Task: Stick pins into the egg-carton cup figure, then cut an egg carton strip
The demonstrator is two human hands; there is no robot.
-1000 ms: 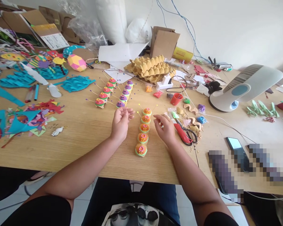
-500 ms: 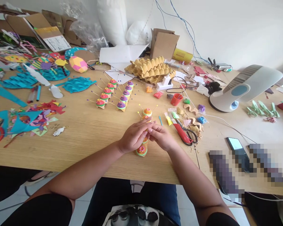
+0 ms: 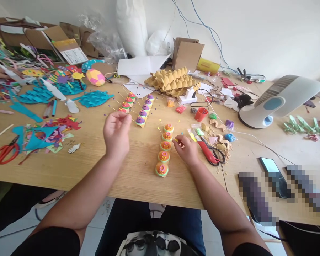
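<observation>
An orange egg-carton caterpillar (image 3: pixel 165 145) with green trim and pink and yellow details lies lengthwise before me. Thin sticks with yellow tips stand out at its far end. Just right of its middle, my right hand (image 3: pixel 187 150) pinches a small yellow piece (image 3: pixel 176 140). My left hand (image 3: pixel 117 133) is raised over the table to the left, fingers curled together and thumb against them; what they hold, if anything, cannot be made out. Beyond it stand a red egg-carton caterpillar (image 3: pixel 126 103), partly hidden by the hand, and a purple one (image 3: pixel 143 113), both with blue-tipped sticks.
Red-handled scissors (image 3: pixel 209 153), a red cup (image 3: pixel 201 114) and clay packets lie to the right, before a white fan (image 3: pixel 277 101). Stacked egg cartons (image 3: pixel 173 81) are at the back. More scissors (image 3: pixel 5 153) and paper scraps (image 3: pixel 48 133) lie left. A phone (image 3: pixel 276 177) rests at the right.
My hands, together over the orange caterpillar before, are now apart. The left has moved left and up; the right has shifted slightly right, uncovering the caterpillar's middle. The view has shifted a little.
</observation>
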